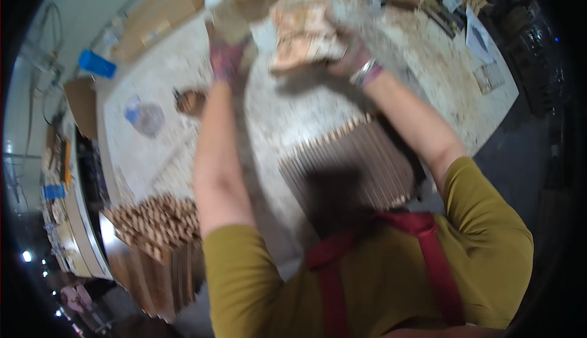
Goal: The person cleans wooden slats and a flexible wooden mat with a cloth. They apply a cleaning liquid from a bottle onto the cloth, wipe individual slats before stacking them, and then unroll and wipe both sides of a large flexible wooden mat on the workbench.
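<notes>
1. The right hand (354, 56) gripped the right side of a crumpled, pale orange bundle (306, 29), apparently cloth or wrapping. The bundle was over the far half of the table (269, 130), and its shadow suggested that it was raised.
2. The left hand (226, 59) was to the left of the bundle and apart from it, near the far edge; blur hid whether it was open or closed on anything.
3. Handling it well, I judged, called for a firm grip that gathered the loose folds, a second hand under the free side, and a path clear of the slats (351, 163) by the near edge.
4. The table was pale and stained. A brown piece (189, 101) and a clear plastic item (145, 116) lay toward its left edge, a blue cup (98, 63) by the far-left corner, and a paper sheet (479, 35) along the right edge.
5. A second stack (153, 240) was at the near-left corner; dark floor (510, 136) showed beyond the right edge.
</notes>
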`<state>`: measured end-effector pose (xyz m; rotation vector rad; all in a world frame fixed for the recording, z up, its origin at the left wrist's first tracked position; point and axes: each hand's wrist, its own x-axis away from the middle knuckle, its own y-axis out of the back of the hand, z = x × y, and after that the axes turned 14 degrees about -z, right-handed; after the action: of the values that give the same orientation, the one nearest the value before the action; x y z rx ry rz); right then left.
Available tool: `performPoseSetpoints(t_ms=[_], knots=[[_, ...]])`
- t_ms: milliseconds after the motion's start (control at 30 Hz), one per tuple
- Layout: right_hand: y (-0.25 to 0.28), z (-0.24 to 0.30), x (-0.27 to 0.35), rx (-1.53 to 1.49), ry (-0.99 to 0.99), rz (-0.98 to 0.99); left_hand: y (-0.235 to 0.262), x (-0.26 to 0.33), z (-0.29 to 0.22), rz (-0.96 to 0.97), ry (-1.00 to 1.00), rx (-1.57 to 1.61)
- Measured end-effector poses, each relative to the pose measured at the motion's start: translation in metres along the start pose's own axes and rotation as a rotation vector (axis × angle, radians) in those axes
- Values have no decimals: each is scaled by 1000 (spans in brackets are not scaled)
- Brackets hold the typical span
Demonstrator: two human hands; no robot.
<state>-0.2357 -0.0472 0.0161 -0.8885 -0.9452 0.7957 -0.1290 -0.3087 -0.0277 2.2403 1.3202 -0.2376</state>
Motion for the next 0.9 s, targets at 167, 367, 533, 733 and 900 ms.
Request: performPoseSetpoints(t_ms=[167,367,533,733,900], knots=[[-10,-5,84,319,293,52,26,9,-20,-121,-49,-278],[68,54,135,227,346,-74,93,154,-122,-58,-210,-202],[18,43,168,188,66,5,114,333,-194,475,-360,-269],[-5,-29,145,1935,1504,482,75,382,-220,465,-430,-539],[27,-117,126,2189,968,895,74,397,-199,472,-399,-600]])
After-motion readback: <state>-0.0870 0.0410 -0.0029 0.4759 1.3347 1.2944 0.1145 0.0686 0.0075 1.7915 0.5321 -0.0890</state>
